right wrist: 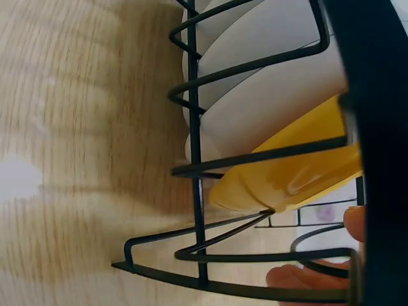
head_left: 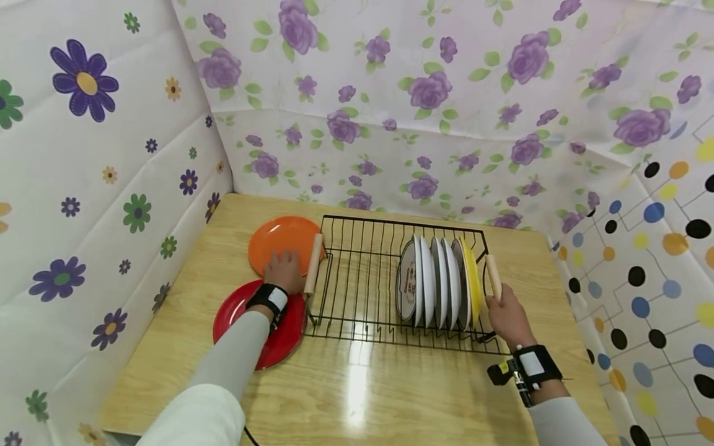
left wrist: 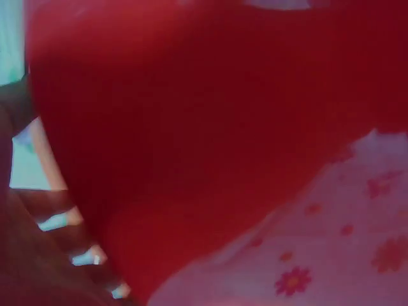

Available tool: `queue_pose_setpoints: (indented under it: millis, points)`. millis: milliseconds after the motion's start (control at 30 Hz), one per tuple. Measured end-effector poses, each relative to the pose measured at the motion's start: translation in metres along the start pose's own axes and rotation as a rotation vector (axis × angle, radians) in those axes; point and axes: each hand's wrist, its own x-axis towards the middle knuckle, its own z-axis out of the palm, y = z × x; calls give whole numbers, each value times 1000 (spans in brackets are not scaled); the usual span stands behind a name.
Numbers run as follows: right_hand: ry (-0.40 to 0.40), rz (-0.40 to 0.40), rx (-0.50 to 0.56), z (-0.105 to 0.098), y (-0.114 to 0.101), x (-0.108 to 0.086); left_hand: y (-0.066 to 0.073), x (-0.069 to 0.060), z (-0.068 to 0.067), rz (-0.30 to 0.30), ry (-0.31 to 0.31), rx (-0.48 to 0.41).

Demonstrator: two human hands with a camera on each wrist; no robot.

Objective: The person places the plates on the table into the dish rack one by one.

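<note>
My left hand (head_left: pixel 284 271) is over the near edge of an orange plate (head_left: pixel 287 232), its fingers reaching out across it. Under that wrist lies a red plate (head_left: pixel 240 310), whose glossy surface (left wrist: pixel 191 127) fills most of the left wrist view. Whether the fingertips touch the orange plate is hard to tell. On the right, my right hand (head_left: pixel 510 316) grips the wooden handle (head_left: pixel 493 277) of a black wire dish rack (head_left: pixel 357 331). Several white plates (head_left: pixel 426 282) stand upright in the rack's right half, with a yellow plate (head_left: pixel 474 282) at the right end.
Beside the orange plate is the rack's left wooden handle (head_left: pixel 313 263). The rack stands on a light wooden table (head_left: pixel 413 396). Flower-patterned cloth (head_left: pixel 390 124) hangs behind, and a dotted cloth (head_left: pixel 658 279) hangs at the right.
</note>
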Motion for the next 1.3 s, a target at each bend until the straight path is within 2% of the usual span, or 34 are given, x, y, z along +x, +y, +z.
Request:
queue_pose_setpoints:
  millis: [100, 167, 300, 433, 533, 600, 800, 900, 1067, 1167, 1300]
  points:
    - [6, 4, -7, 4, -3, -1, 6, 2, 8, -82, -8, -21]
    - [22, 7, -1, 6, -5, -2, 9, 2, 13, -98, 29, -19]
    - [48, 23, -4, 5, -6, -4, 17, -1, 18, -73, 105, 95]
    - [52, 27, -1, 3, -5, -6, 16, -2, 19, -21, 239, 235]
    - [57, 34, 11, 3, -4, -7, 12, 0, 13, 22, 369, 303]
    - [58, 42, 13, 4, -3, -7, 9, 0, 6, 42, 425, 332]
    - [57, 33, 8, 5, -1, -7, 3, -8, -22, 49, 504, 309]
    - [57, 28, 4, 4, -1, -6, 3, -10, -37, 107, 587, 285]
    - [64, 37, 6, 2, 0, -5, 15, -15, -60, 282, 715, 163]
    - [70, 38, 16, 3, 0, -4, 30, -21, -73, 381, 745, 106]
    - [67, 48, 24, 5, -1, -2, 52, -27, -88, 499, 754, 91]
